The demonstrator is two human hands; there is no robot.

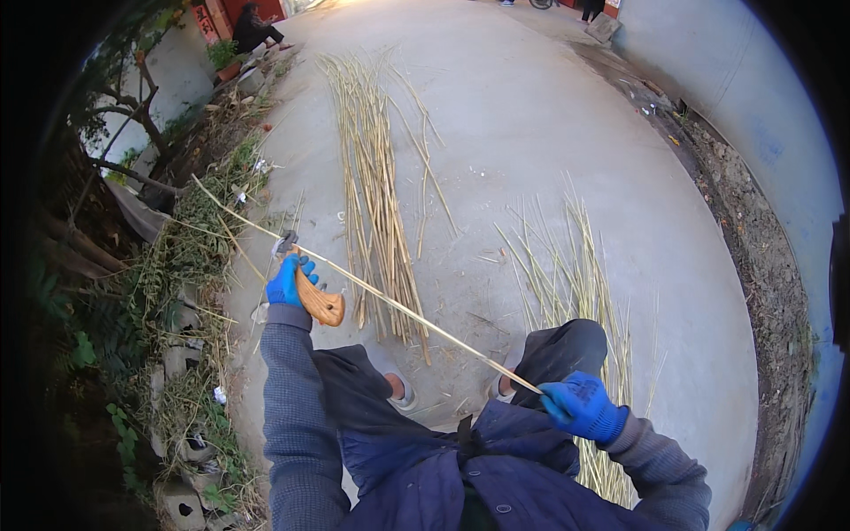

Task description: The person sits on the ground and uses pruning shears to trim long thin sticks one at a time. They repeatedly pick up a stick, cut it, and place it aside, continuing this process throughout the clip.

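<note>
My left hand [292,281], in a blue glove, is closed around a curved wooden-handled tool [322,303]. A small dark metal part [285,241] shows at the tool's upper end; its exact kind is unclear. A long pale stalk [403,308] slants from the upper left, past this metal part, down to my right hand [583,407]. That blue-gloved hand grips the stalk's lower end beside my right knee. Ahead of my feet lies a bundle of yellowish stalks [376,186] on the concrete. A second, paler pile of stalks [606,301] lies to my right, partly behind my leg and arm.
Weeds and dry plant litter [199,265] line the left edge, with hollow blocks [181,504] and a tree [142,111]. On the right runs a dirt strip [753,203] below a pale wall [753,80]. Another person [254,28] sits at the far left near a potted plant [227,60].
</note>
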